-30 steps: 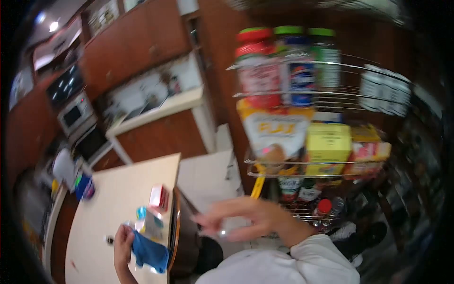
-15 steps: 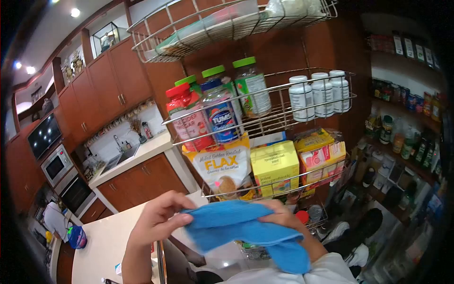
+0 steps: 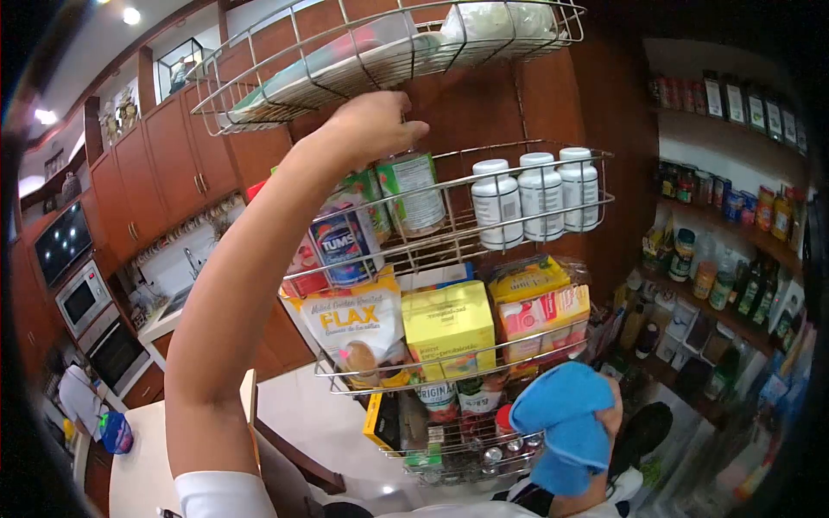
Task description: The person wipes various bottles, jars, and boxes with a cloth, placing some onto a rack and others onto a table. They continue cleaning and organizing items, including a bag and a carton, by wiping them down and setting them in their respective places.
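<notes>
My left hand (image 3: 376,129) is raised over the middle basket, in front of the top of a clear bottle (image 3: 419,194) with a green and white label. Its thumb and forefinger are apart and I see nothing between them; the bottle's cap is hidden behind the hand. Low on the right, my right hand (image 3: 611,406) grips a bunched blue cloth (image 3: 566,419), which hides most of its fingers. Beside the clear bottle stand a TUMS bottle (image 3: 345,246) and several white bottles (image 3: 498,205).
The top wire basket (image 3: 345,73) hangs just above my left hand. Beneath the bottles, a basket holds a flax bag (image 3: 350,324), a yellow box (image 3: 449,328) and a pink box (image 3: 544,319). Pantry shelves (image 3: 725,211) stand right; a person (image 3: 82,397) is far left.
My left hand has let go of the blue cloth and risen to the bottles in the middle basket. My right hand has moved right and down a little with the cloth, now bunched.
</notes>
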Tool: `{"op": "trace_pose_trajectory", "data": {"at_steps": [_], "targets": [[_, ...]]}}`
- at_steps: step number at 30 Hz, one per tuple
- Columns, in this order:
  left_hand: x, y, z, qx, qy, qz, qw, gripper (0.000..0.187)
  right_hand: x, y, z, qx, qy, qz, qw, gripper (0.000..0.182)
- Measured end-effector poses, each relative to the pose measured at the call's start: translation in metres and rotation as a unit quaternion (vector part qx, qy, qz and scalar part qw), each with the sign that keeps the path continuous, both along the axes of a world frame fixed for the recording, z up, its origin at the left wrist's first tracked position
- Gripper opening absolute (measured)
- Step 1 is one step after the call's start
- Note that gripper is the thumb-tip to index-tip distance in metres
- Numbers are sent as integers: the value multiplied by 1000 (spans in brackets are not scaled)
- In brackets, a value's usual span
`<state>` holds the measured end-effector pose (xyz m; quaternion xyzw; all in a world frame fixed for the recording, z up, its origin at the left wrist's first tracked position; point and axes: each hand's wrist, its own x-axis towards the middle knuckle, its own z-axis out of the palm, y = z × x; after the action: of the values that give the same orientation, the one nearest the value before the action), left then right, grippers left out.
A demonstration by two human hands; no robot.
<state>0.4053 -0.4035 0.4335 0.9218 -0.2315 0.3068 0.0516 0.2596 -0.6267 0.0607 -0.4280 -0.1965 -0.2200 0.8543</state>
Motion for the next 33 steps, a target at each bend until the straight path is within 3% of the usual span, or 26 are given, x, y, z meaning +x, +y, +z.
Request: {"op": "trace_pose_trajectory", "data": {"at_steps": [1, 5, 8, 10, 11, 15, 18, 20, 22, 24, 27, 28, 30, 33], "targets": [[0, -16, 7, -16, 86, 84, 993, 57, -5, -6, -2, -39, 11, -3, 999, 46], [61, -39, 23, 85, 103, 112, 985, 69, -9, -38, 1, -148, 31, -15, 988, 42], [66, -68, 27, 31, 112, 131, 985, 69, -14, -40, 2, -106, 88, -66, 988, 39], [87, -87, 22, -25, 135, 25, 990, 71, -18, -40, 6, -39, 138, -120, 982, 41], [101, -102, 24, 8, 110, 23, 994, 71, -19, -36, 3, 3, 146, -173, 974, 42], [83, -140, 15, 26, 80, -4, 996, 72, -20, -44, -7, 24, 126, -145, 981, 43], [81, -132, 14, -70, 148, -7, 987, 64, -24, -46, -5, 50, 146, -193, 969, 44], [84, -96, 29, 150, 153, 74, 974, 57, -24, -70, -25, -73, 147, -87, 983, 63], [85, -55, 43, 362, 156, 147, 907, 51, -19, -78, -31, -79, 142, -82, 983, 63], [98, -9, 43, 419, 191, 249, 852, 43, -16, -78, -30, -84, 139, -88, 983, 63], [127, 35, 29, 434, 186, 285, 834, 40, -11, -68, -25, 8, 123, -143, 982, 49], [126, 37, 31, 433, 185, 281, 836, 40, -13, -65, -25, 19, 148, -165, 975, 52], [95, 30, 33, 215, 262, 262, 903, 42, -14, -65, -31, 27, 173, -187, 966, 56], [88, 38, 34, 109, 288, 199, 930, 43, -11, -66, -38, -8, 170, -155, 973, 57]]}}
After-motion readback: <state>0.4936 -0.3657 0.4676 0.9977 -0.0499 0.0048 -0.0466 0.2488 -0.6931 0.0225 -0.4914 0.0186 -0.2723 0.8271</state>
